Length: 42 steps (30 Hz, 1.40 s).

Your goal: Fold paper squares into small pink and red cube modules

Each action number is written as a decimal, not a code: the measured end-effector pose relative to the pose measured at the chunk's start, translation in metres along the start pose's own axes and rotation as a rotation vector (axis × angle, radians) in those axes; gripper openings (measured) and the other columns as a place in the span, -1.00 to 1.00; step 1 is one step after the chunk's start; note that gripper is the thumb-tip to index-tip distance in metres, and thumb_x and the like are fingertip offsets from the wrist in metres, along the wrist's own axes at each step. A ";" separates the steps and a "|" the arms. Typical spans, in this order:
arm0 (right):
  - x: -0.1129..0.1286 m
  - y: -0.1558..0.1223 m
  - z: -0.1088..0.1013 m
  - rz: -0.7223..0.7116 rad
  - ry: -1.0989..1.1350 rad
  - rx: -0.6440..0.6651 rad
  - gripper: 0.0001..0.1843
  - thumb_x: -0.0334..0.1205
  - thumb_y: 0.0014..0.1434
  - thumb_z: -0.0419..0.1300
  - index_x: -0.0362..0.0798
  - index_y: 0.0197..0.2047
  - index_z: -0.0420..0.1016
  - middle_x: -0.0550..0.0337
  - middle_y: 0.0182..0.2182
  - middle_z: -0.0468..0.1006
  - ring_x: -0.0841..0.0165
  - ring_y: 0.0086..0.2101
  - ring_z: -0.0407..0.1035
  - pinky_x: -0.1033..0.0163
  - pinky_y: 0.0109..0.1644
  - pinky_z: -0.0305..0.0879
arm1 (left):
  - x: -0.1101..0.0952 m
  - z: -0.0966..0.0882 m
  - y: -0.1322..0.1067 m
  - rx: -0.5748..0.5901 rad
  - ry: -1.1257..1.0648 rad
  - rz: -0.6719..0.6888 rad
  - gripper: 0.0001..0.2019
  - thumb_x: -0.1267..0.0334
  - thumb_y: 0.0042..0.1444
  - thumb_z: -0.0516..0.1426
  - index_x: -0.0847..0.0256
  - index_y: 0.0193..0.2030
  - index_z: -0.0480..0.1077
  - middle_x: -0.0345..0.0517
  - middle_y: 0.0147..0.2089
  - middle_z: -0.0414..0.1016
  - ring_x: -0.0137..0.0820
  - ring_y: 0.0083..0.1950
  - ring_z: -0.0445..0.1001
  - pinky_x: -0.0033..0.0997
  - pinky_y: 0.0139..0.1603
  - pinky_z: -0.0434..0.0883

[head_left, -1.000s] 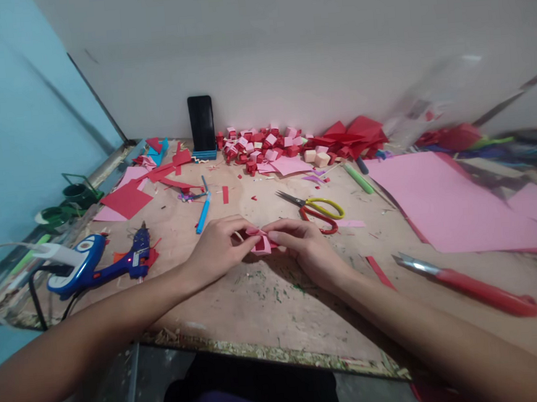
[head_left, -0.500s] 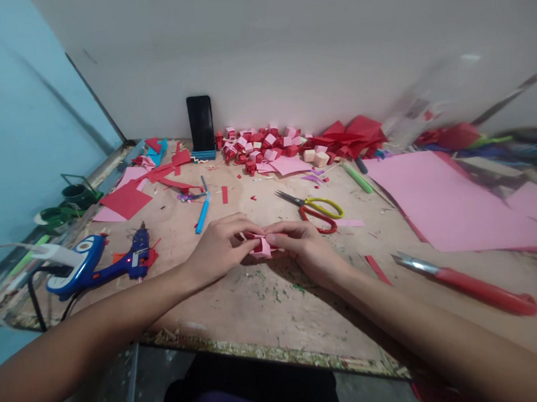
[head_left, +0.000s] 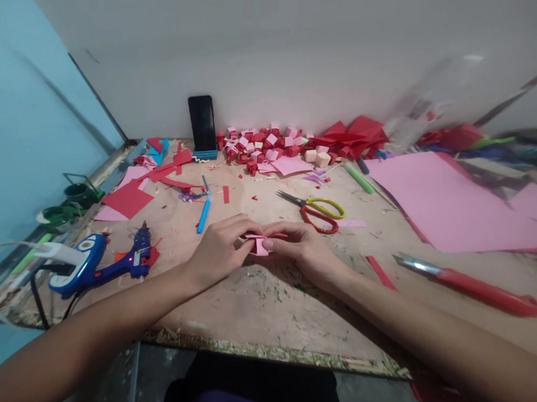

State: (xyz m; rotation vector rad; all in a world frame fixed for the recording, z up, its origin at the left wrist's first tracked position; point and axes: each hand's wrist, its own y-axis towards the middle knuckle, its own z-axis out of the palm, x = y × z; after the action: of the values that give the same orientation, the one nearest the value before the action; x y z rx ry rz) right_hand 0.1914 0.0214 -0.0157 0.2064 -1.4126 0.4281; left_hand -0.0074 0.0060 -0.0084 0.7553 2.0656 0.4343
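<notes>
Head view: hands [head_left: 217, 251] [head_left: 313, 250] pinching folded pink paper [head_left: 260, 249]; blue stand [head_left: 205, 156] holding black phone [head_left: 202, 123]; green container [head_left: 81, 194], contents unclear.

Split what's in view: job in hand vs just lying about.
Likely job: pink-and-red paper piece, between left hand and right hand; pile of pink and red paper cubes.

Probably lying about, untouched: upright black phone; narrow red paper strips.

Just beyond the grip, to its right, lie scissors [head_left: 302, 202] with one red and one yellow handle. Farther right of the grip rests a red-handled knife [head_left: 480, 289]. Well left of the grip are a blue glue gun [head_left: 138, 256] and a blue socket block [head_left: 92, 247] with a white plug [head_left: 66, 256]. Beyond the grip, a dark phone [head_left: 202, 123] stands in a blue holder [head_left: 205, 156].
</notes>
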 end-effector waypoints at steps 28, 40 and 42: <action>0.007 -0.001 0.004 0.091 0.118 0.008 -0.72 -0.25 -0.09 0.55 -0.07 -0.29 0.63 0.21 -0.41 0.58 0.40 -0.41 0.43 0.24 -0.29 0.39 | -0.001 0.000 0.000 0.020 -0.114 -0.030 -0.79 0.54 0.20 0.16 0.21 -0.22 0.60 -0.10 -0.20 0.62 -0.37 -0.16 0.58 -0.37 -0.11 0.48; 0.007 -0.002 0.004 0.091 0.122 0.010 -0.80 -0.24 -0.08 0.53 -0.07 -0.39 0.64 0.11 -0.31 0.64 0.34 -0.35 0.48 0.19 -0.23 0.43 | -0.003 -0.001 -0.002 -0.041 -0.070 -0.058 -0.79 0.52 0.18 0.21 0.17 -0.20 0.65 -0.13 -0.31 0.63 -0.42 -0.31 0.57 -0.47 -0.29 0.47; 0.007 -0.002 0.004 0.081 0.139 -0.004 -0.82 -0.24 -0.06 0.52 -0.06 -0.39 0.64 0.13 -0.34 0.64 0.33 -0.37 0.49 0.18 -0.22 0.43 | -0.002 -0.001 0.000 -0.041 -0.089 -0.082 -0.80 0.52 0.17 0.22 0.19 -0.19 0.64 -0.11 -0.27 0.65 -0.40 -0.26 0.59 -0.45 -0.25 0.49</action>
State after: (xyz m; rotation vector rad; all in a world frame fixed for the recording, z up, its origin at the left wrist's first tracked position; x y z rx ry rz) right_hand 0.1897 0.0195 -0.0082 0.1147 -1.2886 0.4973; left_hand -0.0070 0.0042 -0.0068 0.6515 1.9909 0.3887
